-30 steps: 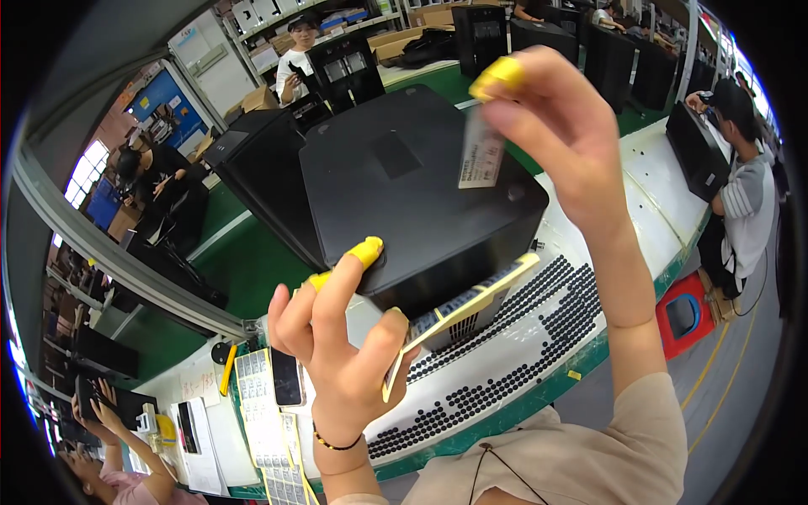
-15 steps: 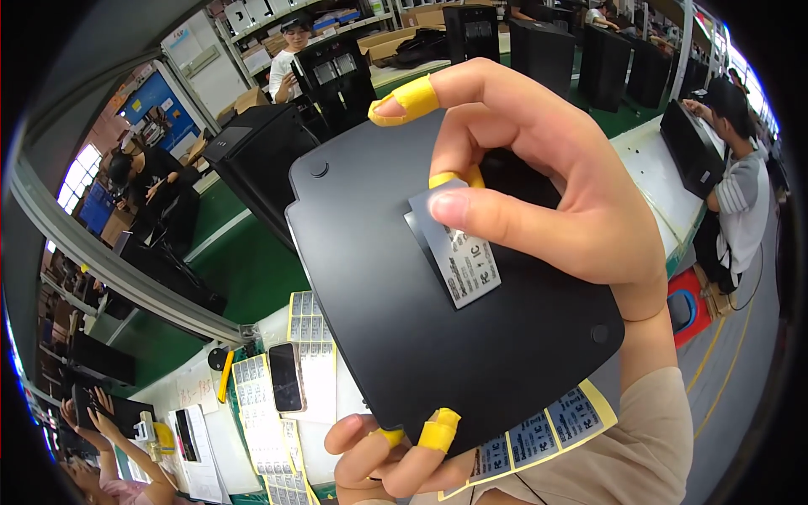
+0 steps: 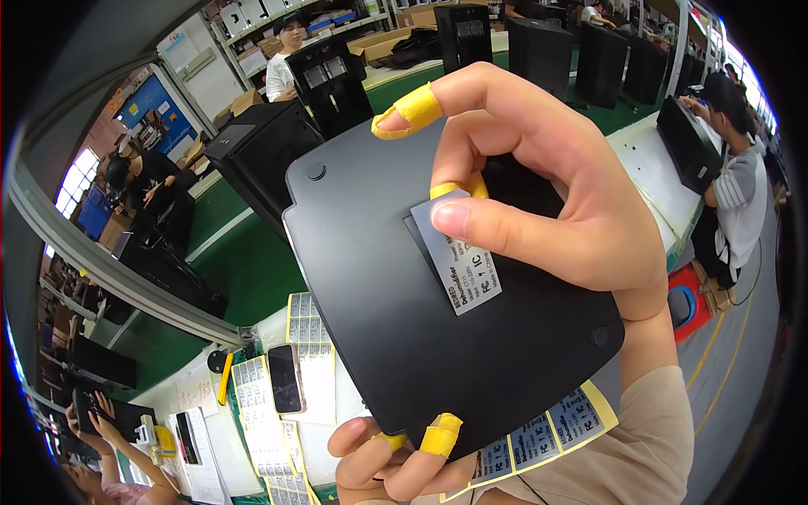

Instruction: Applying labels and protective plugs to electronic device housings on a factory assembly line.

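Note:
A flat black panel [image 3: 404,337] with small round feet fills the middle of the view, tilted toward me. My left hand [image 3: 400,463], with yellow tape on its fingers, grips the panel's lower edge. Under that edge a sheet of silver labels [image 3: 539,442] sticks out beside the left hand. My right hand [image 3: 547,185] comes in from the right and pinches the upper end of a silver label [image 3: 465,261] between thumb and a taped finger. The label's lower end lies against a shallow rectangular recess in the panel, and its upper end is held there by the fingers.
On the white bench at left lie a smartphone [image 3: 286,379], more label sheets [image 3: 257,404], a yellow pen-like tool [image 3: 225,377] and papers [image 3: 202,463]. A black case [image 3: 261,156] stands beyond the panel on a green line. Co-workers are at left, back and right.
The label's lower end has shifted slightly downward and now sits flatter over the recess. Both hands keep nearly the same hold. A person at the back has lowered a hand.

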A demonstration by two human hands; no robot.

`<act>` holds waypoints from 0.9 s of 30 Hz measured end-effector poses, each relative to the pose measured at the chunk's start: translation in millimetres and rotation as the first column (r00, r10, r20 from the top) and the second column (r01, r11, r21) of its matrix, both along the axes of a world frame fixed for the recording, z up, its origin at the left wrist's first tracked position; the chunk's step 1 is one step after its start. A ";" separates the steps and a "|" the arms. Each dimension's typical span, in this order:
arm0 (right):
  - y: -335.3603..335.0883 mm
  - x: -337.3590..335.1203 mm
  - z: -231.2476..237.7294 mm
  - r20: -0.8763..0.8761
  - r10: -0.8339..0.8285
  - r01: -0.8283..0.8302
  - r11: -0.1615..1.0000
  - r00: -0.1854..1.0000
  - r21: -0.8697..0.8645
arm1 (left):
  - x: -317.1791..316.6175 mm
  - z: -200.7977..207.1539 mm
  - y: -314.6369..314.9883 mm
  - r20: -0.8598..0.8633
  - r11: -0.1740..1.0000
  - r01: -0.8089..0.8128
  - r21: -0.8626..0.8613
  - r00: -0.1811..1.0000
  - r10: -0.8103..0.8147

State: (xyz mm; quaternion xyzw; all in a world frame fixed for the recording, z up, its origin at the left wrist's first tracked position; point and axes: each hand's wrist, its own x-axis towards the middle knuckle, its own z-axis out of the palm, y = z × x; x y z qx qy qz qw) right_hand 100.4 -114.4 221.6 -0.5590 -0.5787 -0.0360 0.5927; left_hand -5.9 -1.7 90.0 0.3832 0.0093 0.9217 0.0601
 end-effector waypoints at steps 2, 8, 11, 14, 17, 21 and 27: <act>3.2 -3.7 1.0 -0.020 0.009 -0.009 1.000 1.000 0.000 | -0.6 4.3 -2.4 0.012 0.999 -0.004 -0.035 1.000 0.005; -1.4 6.7 -4.4 0.139 -0.051 0.050 0.999 0.989 0.013 | 4.3 -6.9 4.5 0.003 0.996 -0.045 0.070 0.999 0.045; -0.1 5.4 -1.9 0.171 -0.043 0.044 0.999 0.984 -0.001 | -11.7 -11.9 3.8 -0.127 0.994 -0.108 0.029 0.986 0.110; -0.6 6.9 -2.6 0.174 -0.066 0.070 0.997 0.983 -0.018 | -13.6 -13.5 -2.0 -0.238 0.991 -0.126 -0.037 0.965 0.113; 0.6 6.9 -3.0 0.172 -0.077 0.080 0.997 0.982 -0.008 | -4.7 -10.4 2.5 -0.201 0.992 -0.120 0.022 0.972 0.122; 0.3 7.9 -2.8 0.188 -0.108 0.112 0.994 0.976 -0.011 | -2.4 -13.3 6.5 -0.155 0.991 -0.086 0.099 0.983 0.101; -1.7 2.1 7.1 0.149 -0.073 0.095 0.985 0.986 -0.145 | -6.7 -20.9 13.2 -0.127 0.997 -0.049 0.052 0.990 0.055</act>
